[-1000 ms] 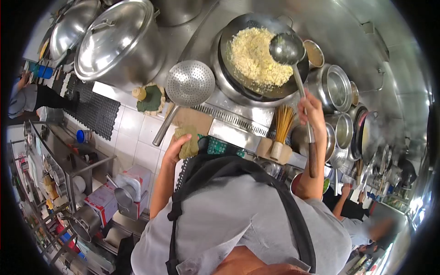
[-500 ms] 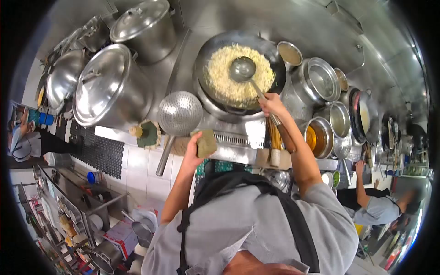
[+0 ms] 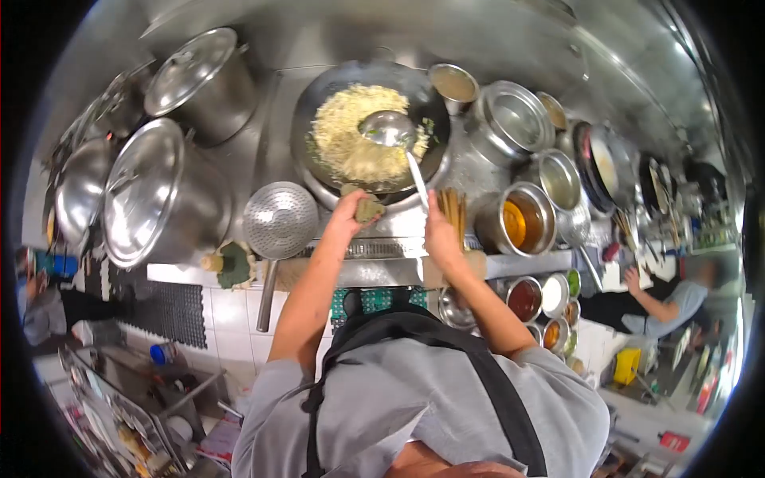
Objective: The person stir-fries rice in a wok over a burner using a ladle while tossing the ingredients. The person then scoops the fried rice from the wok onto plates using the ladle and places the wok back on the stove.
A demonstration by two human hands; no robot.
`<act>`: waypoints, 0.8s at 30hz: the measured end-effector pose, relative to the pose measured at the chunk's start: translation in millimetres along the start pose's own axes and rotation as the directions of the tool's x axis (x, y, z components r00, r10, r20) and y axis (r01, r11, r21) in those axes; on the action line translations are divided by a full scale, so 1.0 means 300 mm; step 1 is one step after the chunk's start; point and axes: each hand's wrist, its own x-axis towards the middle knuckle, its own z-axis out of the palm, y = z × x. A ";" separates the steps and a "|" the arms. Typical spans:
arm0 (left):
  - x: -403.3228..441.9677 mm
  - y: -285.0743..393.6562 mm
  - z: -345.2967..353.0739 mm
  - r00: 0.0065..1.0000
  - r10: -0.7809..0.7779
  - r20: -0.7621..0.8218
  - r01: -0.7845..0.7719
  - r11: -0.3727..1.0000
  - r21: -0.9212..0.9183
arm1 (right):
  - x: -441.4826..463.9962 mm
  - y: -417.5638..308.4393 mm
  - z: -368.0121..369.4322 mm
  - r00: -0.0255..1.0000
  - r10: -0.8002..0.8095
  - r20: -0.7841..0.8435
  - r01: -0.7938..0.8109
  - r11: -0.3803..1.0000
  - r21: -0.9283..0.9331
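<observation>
Fried rice with bits of egg and green (image 3: pixel 351 119) fills the middle of a dark wok (image 3: pixel 430 99) on the stove. My right hand (image 3: pixel 440 235) is closed round the handle of a steel ladle (image 3: pixel 388 128), whose bowl sits over the rice on its right side. At the wok's near rim, my left hand (image 3: pixel 351 213) grips a folded greenish cloth (image 3: pixel 369 209). The cloth seems to press against the rim, though the exact contact is hidden. To the left, a perforated strainer (image 3: pixel 280 220) lies with its handle towards me.
Large lidded pots (image 3: pixel 147 191) stand on the left. Right of the wok are a pot of amber liquid (image 3: pixel 522 219), steel bowls (image 3: pixel 514 115) and a bamboo brush (image 3: pixel 453 211). Sauce containers (image 3: pixel 523 299) sit nearer me. Another person (image 3: pixel 661 307) works at the far right.
My left hand has brought the cloth up to the wok's near rim. The ladle has swung within the wok and my right hand is lower. The whole view has shifted.
</observation>
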 end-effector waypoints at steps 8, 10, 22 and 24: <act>-0.419 0.034 0.036 0.999 -0.030 -0.021 0.028 0.997 -0.072 | -0.105 -0.143 -0.343 0.865 -0.409 0.292 0.312 0.892 0.327; -0.348 0.038 0.067 1.000 0.014 -0.022 -0.016 0.997 -0.080 | -0.098 -0.166 -0.383 0.828 -0.345 0.441 0.217 0.924 0.315; -0.366 -0.132 -0.047 0.891 0.410 0.194 -0.446 0.871 0.207 | -0.036 -0.294 -0.264 0.849 -0.193 0.491 0.182 0.981 0.071; -0.419 0.020 0.069 0.994 -0.047 0.103 0.057 0.993 -0.103 | -0.095 -0.357 -0.426 0.816 -0.192 0.545 0.233 0.972 -0.007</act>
